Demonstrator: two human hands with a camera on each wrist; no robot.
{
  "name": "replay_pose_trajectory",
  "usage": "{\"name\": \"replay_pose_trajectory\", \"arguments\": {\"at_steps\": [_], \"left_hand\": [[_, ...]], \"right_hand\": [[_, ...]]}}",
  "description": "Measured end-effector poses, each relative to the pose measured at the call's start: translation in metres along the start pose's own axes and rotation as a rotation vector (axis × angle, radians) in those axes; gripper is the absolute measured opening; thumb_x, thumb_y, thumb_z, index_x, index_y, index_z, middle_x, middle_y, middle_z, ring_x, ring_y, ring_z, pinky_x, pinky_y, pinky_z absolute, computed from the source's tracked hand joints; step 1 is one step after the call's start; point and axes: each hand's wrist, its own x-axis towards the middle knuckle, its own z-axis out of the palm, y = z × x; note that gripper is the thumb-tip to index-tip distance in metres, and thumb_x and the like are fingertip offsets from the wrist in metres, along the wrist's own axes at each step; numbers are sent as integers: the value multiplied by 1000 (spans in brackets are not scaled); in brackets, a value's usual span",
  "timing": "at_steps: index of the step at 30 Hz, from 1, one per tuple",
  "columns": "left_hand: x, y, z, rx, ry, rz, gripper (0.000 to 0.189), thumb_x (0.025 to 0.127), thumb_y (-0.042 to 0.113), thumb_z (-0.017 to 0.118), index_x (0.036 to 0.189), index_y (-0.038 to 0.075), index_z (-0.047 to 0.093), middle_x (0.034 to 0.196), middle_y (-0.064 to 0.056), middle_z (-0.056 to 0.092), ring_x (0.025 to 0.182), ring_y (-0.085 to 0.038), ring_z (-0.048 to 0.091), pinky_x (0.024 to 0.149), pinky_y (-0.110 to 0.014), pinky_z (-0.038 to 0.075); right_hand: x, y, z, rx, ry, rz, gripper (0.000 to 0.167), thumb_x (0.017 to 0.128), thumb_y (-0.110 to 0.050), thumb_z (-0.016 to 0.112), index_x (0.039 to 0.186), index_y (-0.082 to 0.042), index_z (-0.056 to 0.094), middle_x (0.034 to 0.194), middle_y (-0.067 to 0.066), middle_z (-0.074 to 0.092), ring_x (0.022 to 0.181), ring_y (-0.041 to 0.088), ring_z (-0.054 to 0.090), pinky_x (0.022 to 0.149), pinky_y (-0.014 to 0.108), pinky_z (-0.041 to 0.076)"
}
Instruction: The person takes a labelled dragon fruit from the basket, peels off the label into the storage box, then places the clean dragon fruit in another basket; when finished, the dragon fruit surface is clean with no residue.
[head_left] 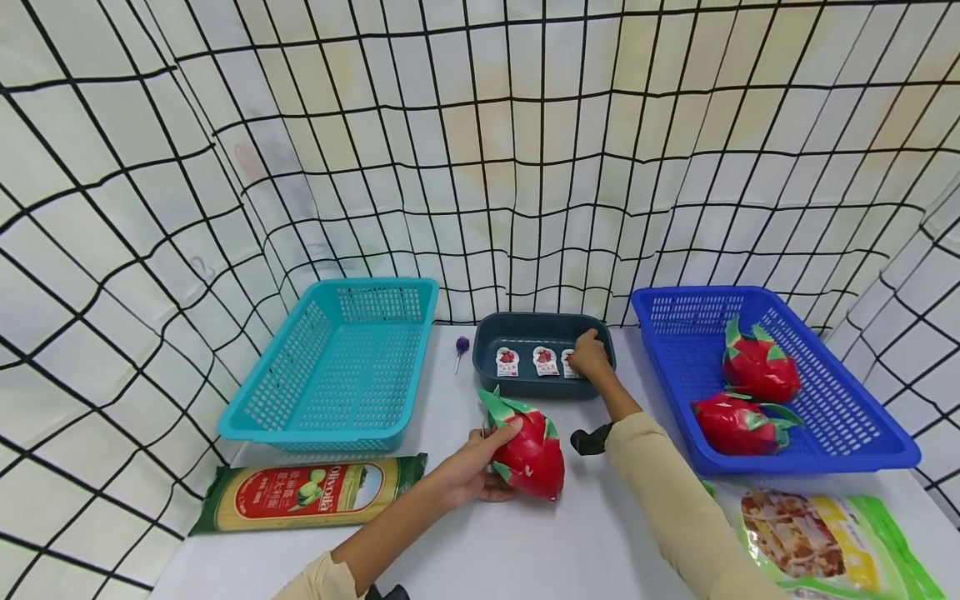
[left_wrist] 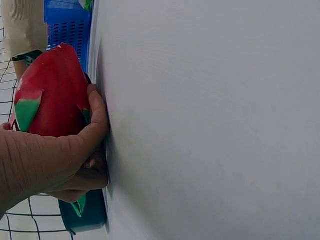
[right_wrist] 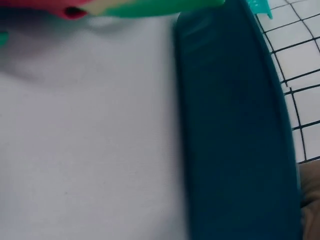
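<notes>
My left hand grips a red dragon fruit with green leaf tips, above the white table. The left wrist view shows the thumb and fingers around the same dragon fruit. My right hand reaches into the right end of a dark teal bin. Its fingertips are at a label with a red fruit picture, partly covering it; whether they pinch it is unclear. Two similar labels, a left one and a middle one, lie in the bin. Only a sliver of the right hand shows in the right wrist view.
A turquoise basket stands left, with a spaghetti pack in front. Beside the bin lies a purple lollipop. A blue basket at right holds two dragon fruits; a green-white food bag lies before it. Black netting surrounds the table.
</notes>
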Motion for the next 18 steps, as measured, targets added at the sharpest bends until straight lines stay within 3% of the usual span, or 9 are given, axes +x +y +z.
{"name": "replay_pose_trajectory", "arguments": {"at_steps": [4,7,12,15,18], "left_hand": [[0,-2,0,-1,-10,8,94,82,52,71,143,3,19,136,-21,46,120,-42,51,87,-47,57],[-1,-2,0,0,-4,9,95,83,53,71,144,3,17,137,-21,45,121,-43,51,88,-48,57],[-1,-2,2,-1,0,5,96,82,52,72,145,4,18,138,-21,44,122,-43,49,88,-48,57],[0,-2,3,1,-4,6,95,82,50,73,145,4,18,137,-21,44,122,-43,49,89,-48,57],[-1,-1,2,-3,-3,4,95,82,50,73,145,4,18,138,-21,44,123,-43,49,89,-47,57]], "right_hand": [[-5,-4,-8,-53,-4,-109,70,95,-13,61,144,14,18,128,36,52,115,40,59,95,47,52],[-15,-8,-20,-40,-31,-194,60,97,-18,61,139,12,31,130,34,52,114,40,60,91,45,54],[-34,-9,-48,6,-98,-287,40,99,-25,58,125,5,54,115,22,60,84,24,58,65,29,51],[-41,-7,-68,62,-137,-286,37,100,-28,55,120,3,57,96,12,57,68,15,46,55,23,40],[-45,-2,-86,109,-150,-305,37,101,-30,54,119,2,56,85,6,55,64,11,44,53,22,38]]}}
